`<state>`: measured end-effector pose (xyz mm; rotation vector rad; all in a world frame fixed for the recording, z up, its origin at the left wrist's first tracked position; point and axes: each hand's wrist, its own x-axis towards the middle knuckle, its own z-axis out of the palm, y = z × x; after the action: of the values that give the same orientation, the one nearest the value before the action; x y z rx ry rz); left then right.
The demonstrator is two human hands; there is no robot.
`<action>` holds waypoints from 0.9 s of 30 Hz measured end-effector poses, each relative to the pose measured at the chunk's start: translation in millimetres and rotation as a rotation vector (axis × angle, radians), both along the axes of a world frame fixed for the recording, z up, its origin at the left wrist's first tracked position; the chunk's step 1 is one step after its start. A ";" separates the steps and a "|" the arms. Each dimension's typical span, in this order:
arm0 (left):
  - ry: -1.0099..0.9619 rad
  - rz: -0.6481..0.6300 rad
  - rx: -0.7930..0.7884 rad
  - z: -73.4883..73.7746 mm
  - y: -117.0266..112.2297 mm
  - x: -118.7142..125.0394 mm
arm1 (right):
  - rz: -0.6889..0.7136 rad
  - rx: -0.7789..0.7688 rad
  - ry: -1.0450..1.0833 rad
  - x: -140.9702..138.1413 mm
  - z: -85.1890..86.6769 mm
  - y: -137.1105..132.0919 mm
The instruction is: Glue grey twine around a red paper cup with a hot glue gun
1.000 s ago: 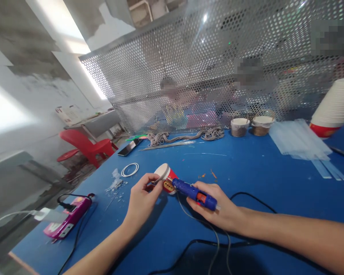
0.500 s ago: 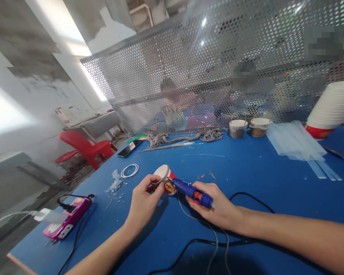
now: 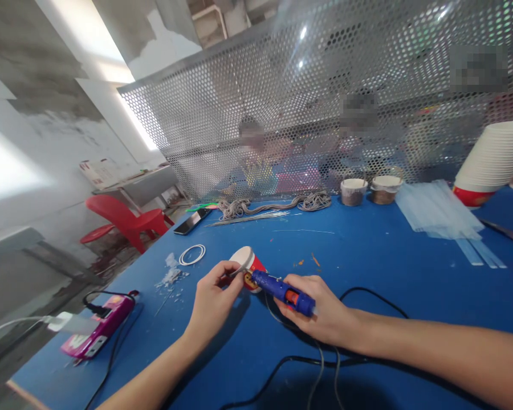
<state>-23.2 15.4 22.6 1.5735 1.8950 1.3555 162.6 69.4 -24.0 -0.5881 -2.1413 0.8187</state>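
A red and white paper cup point(image 3: 259, 263) lies tilted on its side, its white end toward the upper left. My left hand point(image 3: 214, 296) pinches a grey cord point(image 3: 240, 270) against the cup's edge; its fingertips hide part of the cup. In my right hand point(image 3: 320, 307) is a blue glue gun point(image 3: 277, 287), gripped with its nozzle pointing left. The nozzle tip meets the cord and cup edge close to my left fingertips. A loose length of the cord hangs below the cup and runs toward the front of the table.
On the blue table point(image 3: 359, 245) are white rings point(image 3: 192, 254), glue scraps point(image 3: 171, 276), a phone point(image 3: 192, 221) and grey cord bundles point(image 3: 316, 200). A purple power strip point(image 3: 98, 324) sits left. Stacked cups point(image 3: 491, 162), clear strips point(image 3: 436, 210) and scissors point(image 3: 504, 232) are right. A perforated metal screen point(image 3: 282, 102) stands behind.
The glue gun and my right hand have shifted slightly left, bringing the nozzle nearer my left fingertips. My left hand keeps its pinch, and the cup stays almost where it was.
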 end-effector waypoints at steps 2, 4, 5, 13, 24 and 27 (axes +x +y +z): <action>0.006 -0.014 0.000 0.5 0.0 -0.1 | 0.005 0.012 -0.003 0.2 0.8 0.4; 0.005 -0.032 0.014 0.2 -0.1 -0.8 | -0.020 -0.010 0.014 0.1 1.5 2.0; 0.002 -0.039 0.022 -0.2 -0.1 -1.2 | -0.034 -0.027 0.026 -0.1 1.8 2.9; 0.034 -0.057 0.029 -1.8 -0.2 -2.6 | 0.001 0.007 -0.005 -0.6 1.0 -0.9; 0.016 -0.081 0.045 -2.8 0.6 -2.9 | -0.005 -0.012 -0.018 -0.8 2.1 -1.3; 0.019 -0.065 0.044 -1.7 0.5 -3.3 | -0.018 -0.047 0.000 -1.2 3.3 1.6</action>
<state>-26.5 15.9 20.9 1.6596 1.8196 1.3681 161.4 71.0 -20.7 -0.6306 -2.1192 0.8608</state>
